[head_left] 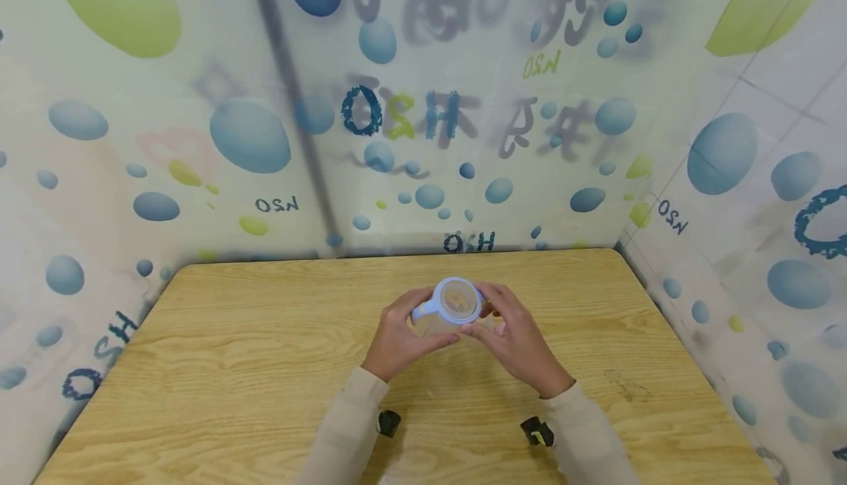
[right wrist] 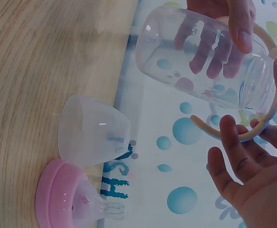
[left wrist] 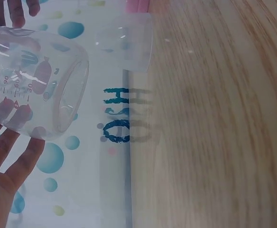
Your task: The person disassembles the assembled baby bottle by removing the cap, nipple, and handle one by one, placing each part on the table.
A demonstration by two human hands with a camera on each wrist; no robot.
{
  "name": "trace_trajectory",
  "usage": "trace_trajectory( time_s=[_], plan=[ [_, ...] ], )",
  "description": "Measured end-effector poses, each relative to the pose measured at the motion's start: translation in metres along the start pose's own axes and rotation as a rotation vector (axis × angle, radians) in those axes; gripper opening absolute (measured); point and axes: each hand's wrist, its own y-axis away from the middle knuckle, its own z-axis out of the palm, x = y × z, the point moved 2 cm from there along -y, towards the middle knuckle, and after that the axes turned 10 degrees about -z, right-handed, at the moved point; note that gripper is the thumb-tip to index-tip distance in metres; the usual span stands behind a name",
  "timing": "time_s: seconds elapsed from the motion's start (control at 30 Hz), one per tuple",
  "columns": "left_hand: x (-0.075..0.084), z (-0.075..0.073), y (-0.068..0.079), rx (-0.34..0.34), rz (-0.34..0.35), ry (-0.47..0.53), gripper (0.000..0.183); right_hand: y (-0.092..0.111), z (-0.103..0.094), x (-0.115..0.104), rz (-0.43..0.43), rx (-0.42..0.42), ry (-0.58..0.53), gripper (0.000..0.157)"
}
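A clear baby bottle (left wrist: 48, 90) with printed measuring marks is held tilted above the table. My left hand (head_left: 404, 332) grips its side, fingers showing through the clear wall in the right wrist view. Around the bottle's mouth end is a ring with curved handles (right wrist: 202, 126), which looks pale blue in the head view and orange-beige in the right wrist view. My right hand (head_left: 517, 332) pinches this handle ring between thumb and fingers. Whether the ring is seated on the neck, I cannot tell.
A translucent dome cap (right wrist: 93, 130) and a pink collar with a clear nipple (right wrist: 57, 194) stand side by side on the wooden table (head_left: 251, 360). In the head view they are hidden. Walls patterned with bubbles (head_left: 251, 136) enclose the table's back and sides.
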Motion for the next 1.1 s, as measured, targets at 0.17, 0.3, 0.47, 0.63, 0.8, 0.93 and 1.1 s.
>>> trace_trajectory(
  time_s=[0.17,0.3,0.47,0.63,0.8,0.93,1.1],
  plan=[
    [0.000,0.000,0.000,0.001,-0.010,-0.010,0.070,0.000,-0.006,0.000,-0.028,0.024,0.009,0.058],
    [0.000,0.000,-0.001,0.003,-0.008,-0.017,0.070,0.000,-0.013,-0.002,-0.051,0.054,-0.017,0.058],
    [-0.003,0.001,-0.001,0.008,-0.010,-0.027,0.067,-0.002,-0.023,-0.006,-0.116,0.095,0.032,0.059],
    [-0.003,0.001,-0.002,0.012,-0.004,-0.034,0.066,-0.004,-0.031,-0.009,-0.138,0.156,0.061,0.060],
    [-0.003,0.001,-0.003,0.012,0.010,-0.048,0.066,-0.003,-0.034,-0.007,-0.102,0.200,0.049,0.057],
    [-0.005,0.002,-0.003,0.006,-0.003,-0.049,0.069,-0.004,-0.031,-0.001,-0.123,0.286,0.075,0.034],
    [-0.006,0.006,-0.001,-0.023,-0.041,-0.008,0.068,-0.005,-0.017,0.010,-0.158,0.287,0.081,0.012]
  ],
)
